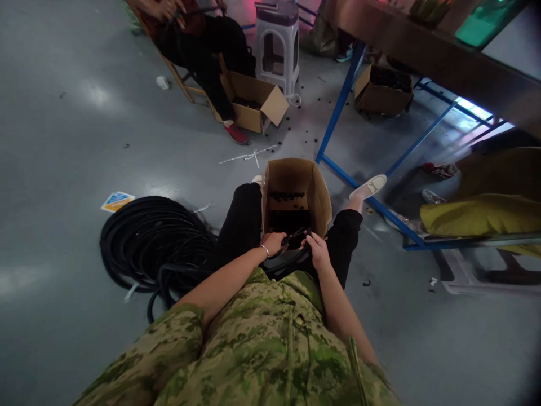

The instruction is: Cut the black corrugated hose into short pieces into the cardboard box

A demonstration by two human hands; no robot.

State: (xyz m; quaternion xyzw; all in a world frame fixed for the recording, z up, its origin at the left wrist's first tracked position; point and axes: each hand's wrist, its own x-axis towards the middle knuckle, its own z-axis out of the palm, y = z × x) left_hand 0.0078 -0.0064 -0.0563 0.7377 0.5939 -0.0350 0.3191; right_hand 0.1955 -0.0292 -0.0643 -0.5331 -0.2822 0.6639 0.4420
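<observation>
My left hand [274, 243] is closed around the handles of dark scissors [291, 238], whose blades point toward my right hand. My right hand [318, 252] pinches a black rubber hose [292, 263] near its end, beside the scissor tips. The hose runs across my lap toward a large black coil [143, 242] on the floor at my left. Between my legs stands an open cardboard box [320, 197], with both hands over its near edge. Small black pieces [287, 195] lie inside it.
A blue-framed table [344, 101] stands ahead on the right. A seated person [198, 45] with a cardboard box [249, 115] is ahead left, beside a plastic stool [276, 51]. Another box [382, 93] sits under the table. Another person's legs [477, 214] are at right.
</observation>
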